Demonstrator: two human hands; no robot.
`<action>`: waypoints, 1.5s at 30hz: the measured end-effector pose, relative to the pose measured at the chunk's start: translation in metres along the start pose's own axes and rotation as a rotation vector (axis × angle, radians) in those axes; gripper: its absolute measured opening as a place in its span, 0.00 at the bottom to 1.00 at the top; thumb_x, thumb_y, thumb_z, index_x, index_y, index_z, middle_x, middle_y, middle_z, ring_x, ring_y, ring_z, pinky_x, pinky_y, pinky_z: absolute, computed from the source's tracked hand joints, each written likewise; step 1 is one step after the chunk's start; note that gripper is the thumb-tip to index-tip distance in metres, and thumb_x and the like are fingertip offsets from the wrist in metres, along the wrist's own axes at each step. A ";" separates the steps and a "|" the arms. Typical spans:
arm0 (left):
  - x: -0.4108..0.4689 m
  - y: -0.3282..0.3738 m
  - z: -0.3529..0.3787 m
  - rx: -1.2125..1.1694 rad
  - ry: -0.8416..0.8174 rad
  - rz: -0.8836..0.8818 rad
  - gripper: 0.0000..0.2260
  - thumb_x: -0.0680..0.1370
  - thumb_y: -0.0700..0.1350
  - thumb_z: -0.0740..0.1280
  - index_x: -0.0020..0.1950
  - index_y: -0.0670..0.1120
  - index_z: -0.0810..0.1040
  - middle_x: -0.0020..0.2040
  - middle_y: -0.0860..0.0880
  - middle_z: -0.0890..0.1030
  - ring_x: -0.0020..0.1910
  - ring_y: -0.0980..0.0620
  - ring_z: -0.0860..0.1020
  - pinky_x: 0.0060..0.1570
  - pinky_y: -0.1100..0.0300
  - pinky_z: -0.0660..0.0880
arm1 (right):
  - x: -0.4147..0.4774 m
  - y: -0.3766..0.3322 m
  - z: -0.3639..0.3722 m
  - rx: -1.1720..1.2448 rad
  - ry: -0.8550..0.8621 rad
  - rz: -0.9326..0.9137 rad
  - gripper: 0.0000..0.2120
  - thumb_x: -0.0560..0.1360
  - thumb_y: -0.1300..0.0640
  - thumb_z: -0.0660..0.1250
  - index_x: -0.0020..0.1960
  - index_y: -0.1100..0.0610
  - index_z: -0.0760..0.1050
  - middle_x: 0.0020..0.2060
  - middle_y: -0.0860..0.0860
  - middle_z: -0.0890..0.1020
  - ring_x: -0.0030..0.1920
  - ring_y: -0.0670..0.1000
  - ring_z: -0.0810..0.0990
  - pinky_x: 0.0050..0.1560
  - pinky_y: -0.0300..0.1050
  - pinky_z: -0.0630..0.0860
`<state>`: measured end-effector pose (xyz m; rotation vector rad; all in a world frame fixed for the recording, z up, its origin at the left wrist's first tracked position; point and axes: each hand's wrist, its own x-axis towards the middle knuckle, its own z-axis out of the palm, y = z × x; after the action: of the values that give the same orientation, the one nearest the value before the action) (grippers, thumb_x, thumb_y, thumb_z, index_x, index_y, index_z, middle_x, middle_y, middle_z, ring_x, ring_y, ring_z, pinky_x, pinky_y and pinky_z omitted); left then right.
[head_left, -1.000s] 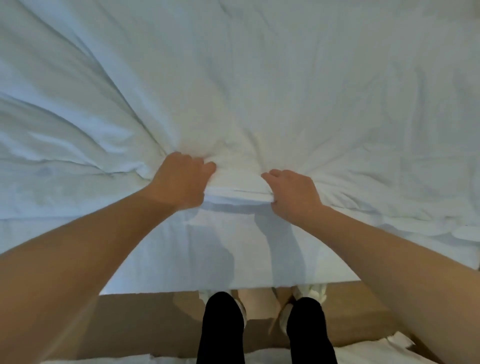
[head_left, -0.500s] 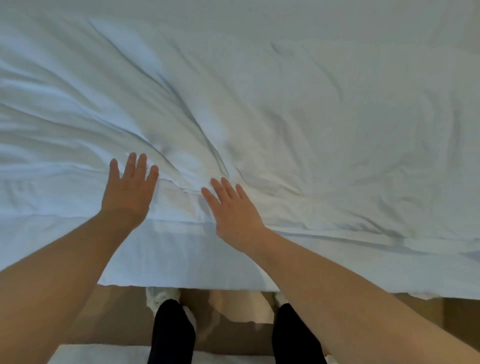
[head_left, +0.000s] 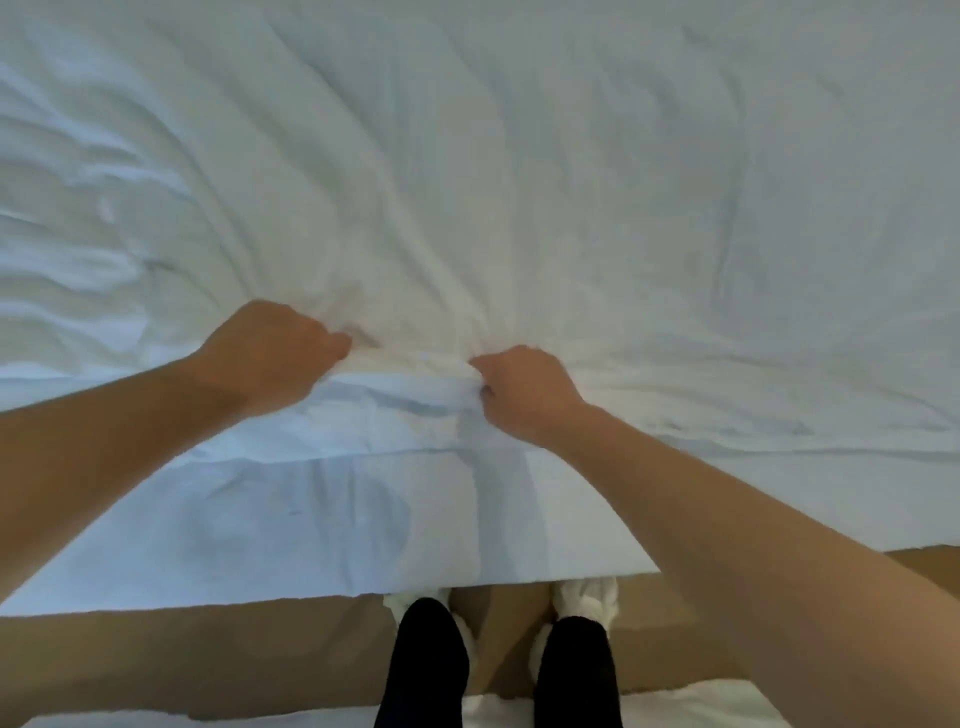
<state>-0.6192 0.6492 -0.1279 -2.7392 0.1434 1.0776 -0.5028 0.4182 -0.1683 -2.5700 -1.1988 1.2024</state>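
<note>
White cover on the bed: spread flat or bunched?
Spread, but wrinkled. The cover lies unfolded; creases fan out from its near edge, where the left hand and right hand each grip a bunch.

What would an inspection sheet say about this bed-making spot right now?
Surface: bed, its near side draped in white.
Job's things: white cover, wrinkled, creases fanning out from the hands.
Clutter: white cloth at the view's bottom edge, by the feet.
Hands: left hand and right hand each grip the cover's near edge.
Cables: nothing seen.
Surroundings: tan floor, dark-trousered legs, pale slippers.
</note>
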 end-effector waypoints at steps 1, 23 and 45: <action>-0.017 0.004 0.018 -0.031 -0.037 0.020 0.18 0.75 0.42 0.61 0.64 0.54 0.70 0.53 0.52 0.78 0.51 0.49 0.79 0.42 0.57 0.71 | -0.016 -0.005 0.014 -0.030 -0.024 -0.027 0.17 0.75 0.58 0.61 0.64 0.51 0.74 0.58 0.54 0.79 0.59 0.59 0.77 0.54 0.49 0.73; -0.057 0.027 0.103 -0.138 -0.014 -0.177 0.31 0.76 0.49 0.66 0.76 0.46 0.59 0.75 0.45 0.61 0.75 0.45 0.59 0.73 0.41 0.51 | -0.002 -0.085 0.067 -0.280 -0.097 0.045 0.37 0.70 0.47 0.71 0.72 0.54 0.58 0.68 0.56 0.65 0.67 0.59 0.65 0.62 0.55 0.67; -0.195 -0.308 0.280 -0.103 0.212 -0.117 0.15 0.62 0.37 0.75 0.47 0.45 0.80 0.30 0.46 0.79 0.25 0.43 0.78 0.26 0.59 0.70 | 0.146 -0.418 0.085 -0.146 0.078 -0.257 0.15 0.75 0.57 0.62 0.61 0.52 0.74 0.56 0.53 0.79 0.57 0.58 0.79 0.50 0.46 0.71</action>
<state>-0.8982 1.0134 -0.1512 -2.9079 -0.0436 0.7837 -0.7645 0.7861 -0.1709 -2.4344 -1.5936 0.9869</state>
